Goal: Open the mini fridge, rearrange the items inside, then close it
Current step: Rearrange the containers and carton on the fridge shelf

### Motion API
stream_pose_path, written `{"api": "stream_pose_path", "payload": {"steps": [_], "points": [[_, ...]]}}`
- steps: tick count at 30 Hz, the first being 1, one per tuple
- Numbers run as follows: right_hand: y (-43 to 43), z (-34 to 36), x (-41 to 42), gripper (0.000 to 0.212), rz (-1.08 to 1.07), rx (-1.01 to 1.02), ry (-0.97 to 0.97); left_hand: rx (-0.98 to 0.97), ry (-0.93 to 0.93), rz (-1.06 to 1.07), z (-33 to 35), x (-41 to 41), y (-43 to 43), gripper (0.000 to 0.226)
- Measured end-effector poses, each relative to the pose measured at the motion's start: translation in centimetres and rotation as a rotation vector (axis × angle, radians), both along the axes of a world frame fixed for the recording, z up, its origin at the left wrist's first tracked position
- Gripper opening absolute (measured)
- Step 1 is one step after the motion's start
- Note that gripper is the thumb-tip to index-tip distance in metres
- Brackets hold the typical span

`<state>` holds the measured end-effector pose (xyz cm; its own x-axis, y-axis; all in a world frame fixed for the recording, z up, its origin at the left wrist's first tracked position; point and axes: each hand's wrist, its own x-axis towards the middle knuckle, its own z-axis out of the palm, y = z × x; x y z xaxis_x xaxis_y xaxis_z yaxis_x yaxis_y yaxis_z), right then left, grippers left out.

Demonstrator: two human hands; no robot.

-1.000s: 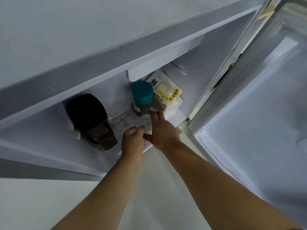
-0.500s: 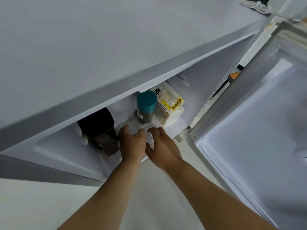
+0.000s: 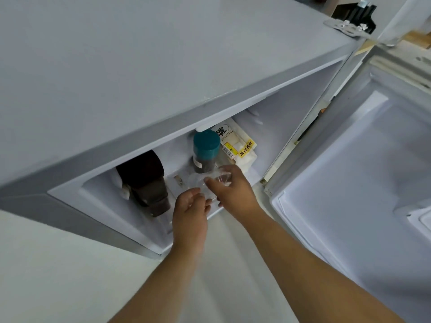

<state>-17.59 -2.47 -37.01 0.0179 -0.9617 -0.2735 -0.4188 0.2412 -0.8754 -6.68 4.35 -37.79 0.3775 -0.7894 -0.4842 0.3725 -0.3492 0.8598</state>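
The mini fridge (image 3: 163, 66) stands open, its door (image 3: 349, 183) swung out to the right. On the inside floor are a dark brown bottle (image 3: 144, 183) at the left, a teal-capped jar (image 3: 206, 148) in the middle and a white bread package (image 3: 242, 148) with a yellow label behind it. In front of the jar is a clear plastic container (image 3: 198, 180). My right hand (image 3: 233, 192) grips its right side, thumb on the near face. My left hand (image 3: 190, 213) is just below the container, fingers loosely apart and blurred.
The fridge's grey top overhangs the opening and hides the upper part of the inside. The door's white inner liner fills the right side of the view. A metal hinge (image 3: 345, 26) sits at the top right corner. Pale floor (image 3: 46, 276) lies below.
Both hands were on the clear container; now my left hand has slipped back toward me, while my right hand has lifted the container's right side a little. The view has tilted back.
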Motion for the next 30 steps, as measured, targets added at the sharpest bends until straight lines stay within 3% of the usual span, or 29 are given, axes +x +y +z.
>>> {"api": "stream_pose_path", "payload": {"steps": [3, 6, 9, 12, 14, 19, 24, 30], "points": [[-0.9, -0.2, 0.0, 0.060, 0.046, -0.256, 0.289, 0.082, -0.110, -0.158, -1.1, -0.2, -1.7, 0.027], [-2.2, -0.7, 0.6, 0.066, 0.235, -0.297, 0.473, 0.177, -0.223, -0.231, -2.5, 0.0, -3.1, 0.037], [-2.7, -1.7, 1.3, 0.075, 0.363, -0.305, 0.632, 0.325, -0.064, -0.138, -4.2, 0.5, -4.5, 0.036], [-2.7, -2.3, 1.1, 0.074, 0.364, -0.344, 0.671, 0.315, 0.232, -0.041, -5.1, 0.5, -5.0, 0.024], [-2.8, -2.7, 0.5, 0.072, 0.334, -0.379, 0.680, 0.268, 0.260, -0.058, -5.2, 0.4, -5.2, 0.023], [-3.2, -3.0, -0.9, 0.075, 0.310, -0.424, 0.695, 0.224, 0.206, -0.121, -4.8, -0.1, -6.0, 0.037], [-3.2, -3.0, -0.9, 0.070, 0.309, -0.470, 0.712, 0.192, 0.056, -0.153, -4.9, 0.2, -5.7, 0.014], [-0.7, -1.1, -1.1, 0.062, 0.269, -0.490, 0.789, 0.225, 0.006, -0.140, -2.8, 1.4, -4.3, 0.013]]}}
